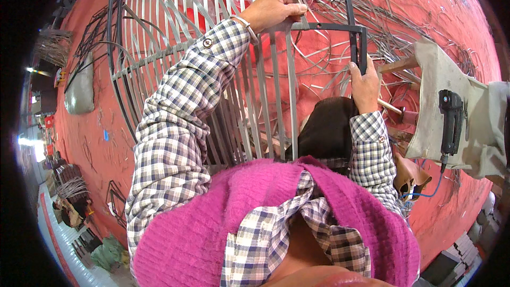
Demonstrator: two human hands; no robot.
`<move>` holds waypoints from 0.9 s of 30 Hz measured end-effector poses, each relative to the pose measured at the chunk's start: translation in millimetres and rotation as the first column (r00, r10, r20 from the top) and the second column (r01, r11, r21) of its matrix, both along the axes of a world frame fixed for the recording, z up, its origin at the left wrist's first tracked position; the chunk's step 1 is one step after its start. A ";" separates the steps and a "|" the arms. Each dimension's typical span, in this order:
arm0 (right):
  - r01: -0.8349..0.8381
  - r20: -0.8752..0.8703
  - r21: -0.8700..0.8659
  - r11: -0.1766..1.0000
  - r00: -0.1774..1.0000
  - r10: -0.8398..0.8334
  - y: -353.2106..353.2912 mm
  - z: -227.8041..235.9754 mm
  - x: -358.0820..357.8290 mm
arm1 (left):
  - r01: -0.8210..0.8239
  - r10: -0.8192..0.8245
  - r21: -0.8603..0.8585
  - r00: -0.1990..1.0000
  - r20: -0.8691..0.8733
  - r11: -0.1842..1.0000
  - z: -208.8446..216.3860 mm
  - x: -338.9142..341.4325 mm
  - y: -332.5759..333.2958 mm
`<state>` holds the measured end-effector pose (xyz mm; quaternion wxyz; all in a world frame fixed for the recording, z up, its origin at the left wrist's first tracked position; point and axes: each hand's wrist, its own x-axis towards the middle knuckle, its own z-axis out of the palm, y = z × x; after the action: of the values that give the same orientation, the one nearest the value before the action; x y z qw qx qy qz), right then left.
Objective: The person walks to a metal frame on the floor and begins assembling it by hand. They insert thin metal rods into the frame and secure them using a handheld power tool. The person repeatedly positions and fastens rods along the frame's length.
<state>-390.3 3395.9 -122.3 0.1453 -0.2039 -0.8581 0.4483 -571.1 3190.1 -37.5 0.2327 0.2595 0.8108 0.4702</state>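
Observation:
A dark metal frame (345,28) strung with long grey flat strips (276,85) stretches in front of me from the left toward the far middle. Near its dark crossbar, my left hand (271,11) is closed round a grey strip (292,90), thumb on top. The fingertips are partly hidden behind it. My right hand (365,89) wraps round the dark bar at the frame's right corner, with the thumb on the near side and the fingers mostly out of sight.
To my right, a cloth-covered stand (430,85) carries a black power tool (450,122) with a blue hose (433,191). Loose grey strips (393,16) lie tangled on the red floor (101,149). A filled sack (81,93) and dark rods are at the left.

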 end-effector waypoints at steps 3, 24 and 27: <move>-0.009 0.010 -0.061 0.998 1.000 0.010 -5.6 -3.3 -2.9 | -0.023 0.023 -0.006 0.998 0.064 1.000 -13.6 -4.8 -3.2; 0.420 -0.195 0.748 0.514 0.879 -0.435 202.5 56.8 150.9 | -0.030 0.053 0.132 0.983 -0.176 0.991 -27.0 1.2 -15.8; 0.273 -0.045 0.921 0.278 0.783 -0.621 256.4 41.2 211.1 | -0.051 0.057 0.039 0.985 -0.162 0.998 -22.4 -0.4 -18.3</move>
<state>-179.3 3652.4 -81.1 0.2086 -0.4016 -0.8738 -0.1779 -571.5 3171.8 -59.9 0.1483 0.2791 0.8255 0.4676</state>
